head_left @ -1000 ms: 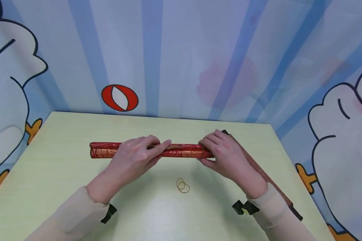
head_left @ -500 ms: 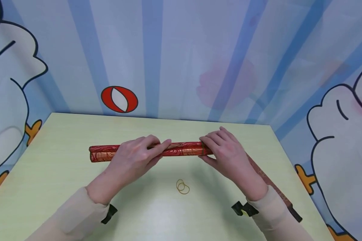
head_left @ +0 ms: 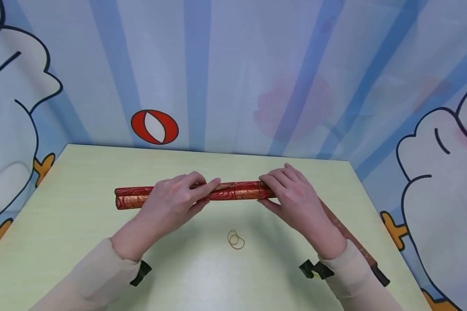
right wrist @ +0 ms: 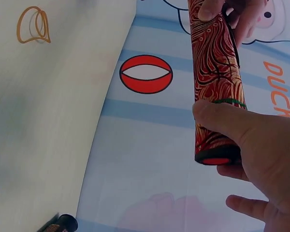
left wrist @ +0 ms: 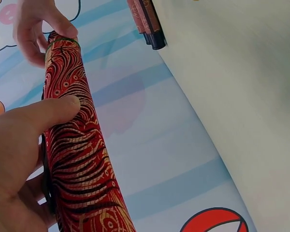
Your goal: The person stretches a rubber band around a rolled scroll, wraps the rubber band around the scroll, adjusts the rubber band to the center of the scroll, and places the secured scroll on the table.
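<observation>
A long red-and-gold patterned roll (head_left: 237,191), made of two tubes side by side, is held crosswise above the table. My left hand (head_left: 175,198) grips its middle, with the thumb (left wrist: 58,113) laid along the patterned surface and the other fingers behind it. Near the roll's right end, my right hand (head_left: 295,203) pinches it between thumb and fingers. A thin green band (right wrist: 229,102) circles the roll beside the right thumb (right wrist: 217,118). The roll's end cap (right wrist: 217,158) is black-rimmed with red inside. Parts of the roll are hidden under both hands.
Several tan rubber bands (head_left: 235,239) lie on the pale table (head_left: 218,280) between the forearms. A brown patterned roll with black ends (head_left: 344,229) lies slantwise, partly hidden by the right arm. Beyond the table's back edge hangs a blue striped cartoon backdrop (head_left: 233,77).
The roll has tilted slightly, its right end rising and its left end dipping. My right hand has shifted a little rightward, and the green band now shows beside it. The left hand keeps its grip.
</observation>
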`<action>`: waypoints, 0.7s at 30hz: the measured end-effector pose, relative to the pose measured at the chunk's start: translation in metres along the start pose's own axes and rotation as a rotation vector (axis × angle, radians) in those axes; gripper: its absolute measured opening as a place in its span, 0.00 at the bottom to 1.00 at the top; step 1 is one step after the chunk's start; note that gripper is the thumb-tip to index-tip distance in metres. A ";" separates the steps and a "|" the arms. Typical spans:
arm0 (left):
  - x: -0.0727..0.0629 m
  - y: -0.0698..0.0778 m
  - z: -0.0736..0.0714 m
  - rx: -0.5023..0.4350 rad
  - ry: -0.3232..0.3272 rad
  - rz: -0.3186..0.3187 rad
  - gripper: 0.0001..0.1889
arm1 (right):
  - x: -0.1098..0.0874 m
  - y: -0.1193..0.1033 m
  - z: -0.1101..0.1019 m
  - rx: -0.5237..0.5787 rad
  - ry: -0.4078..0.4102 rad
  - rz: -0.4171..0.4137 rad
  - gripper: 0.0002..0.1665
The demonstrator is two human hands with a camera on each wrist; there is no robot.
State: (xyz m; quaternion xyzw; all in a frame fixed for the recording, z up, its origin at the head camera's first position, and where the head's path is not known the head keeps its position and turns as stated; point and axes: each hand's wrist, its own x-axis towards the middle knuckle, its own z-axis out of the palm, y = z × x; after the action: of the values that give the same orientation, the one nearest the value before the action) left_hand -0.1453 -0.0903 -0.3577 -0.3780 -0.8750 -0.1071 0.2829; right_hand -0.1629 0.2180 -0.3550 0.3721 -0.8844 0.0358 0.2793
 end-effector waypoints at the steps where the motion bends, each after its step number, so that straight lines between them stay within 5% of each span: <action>1: 0.000 0.000 0.000 0.000 0.000 -0.002 0.28 | 0.001 -0.001 0.001 -0.002 0.004 -0.006 0.32; 21: 0.000 0.000 0.000 0.034 0.010 0.023 0.27 | 0.004 -0.002 0.003 0.005 0.003 -0.040 0.30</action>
State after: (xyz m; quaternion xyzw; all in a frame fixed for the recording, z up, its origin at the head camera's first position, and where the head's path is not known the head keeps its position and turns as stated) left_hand -0.1450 -0.0905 -0.3576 -0.3826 -0.8709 -0.0908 0.2947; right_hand -0.1650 0.2131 -0.3562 0.3903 -0.8763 0.0331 0.2804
